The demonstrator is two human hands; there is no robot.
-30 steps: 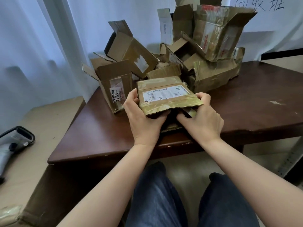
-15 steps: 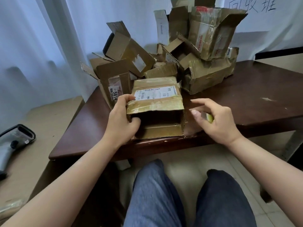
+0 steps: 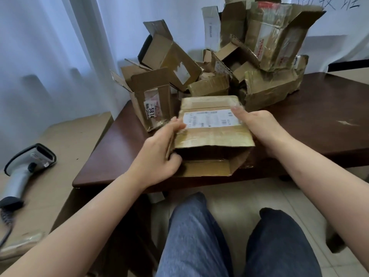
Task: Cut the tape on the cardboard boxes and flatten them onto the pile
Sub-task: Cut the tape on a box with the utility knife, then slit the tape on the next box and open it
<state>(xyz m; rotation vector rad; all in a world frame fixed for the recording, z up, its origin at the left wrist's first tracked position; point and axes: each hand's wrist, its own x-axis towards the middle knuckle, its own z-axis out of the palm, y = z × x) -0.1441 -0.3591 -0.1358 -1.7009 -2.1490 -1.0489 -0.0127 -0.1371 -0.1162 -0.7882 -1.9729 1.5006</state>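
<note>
Left hand (image 3: 159, 154) is gripping the box's (image 3: 213, 134) left edge; right hand (image 3: 257, 126) is lying flat, fingers straight, pressing its top. Looks light and crushable; best gripped at the side creases.

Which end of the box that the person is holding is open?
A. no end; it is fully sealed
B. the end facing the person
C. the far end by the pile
B: the held box shows a dark open mouth toward the person, with its bottom flap lying on the table.

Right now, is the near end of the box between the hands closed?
No, the near end of the box is open, showing its dark inside, with the left hand gripping its left edge.
</note>
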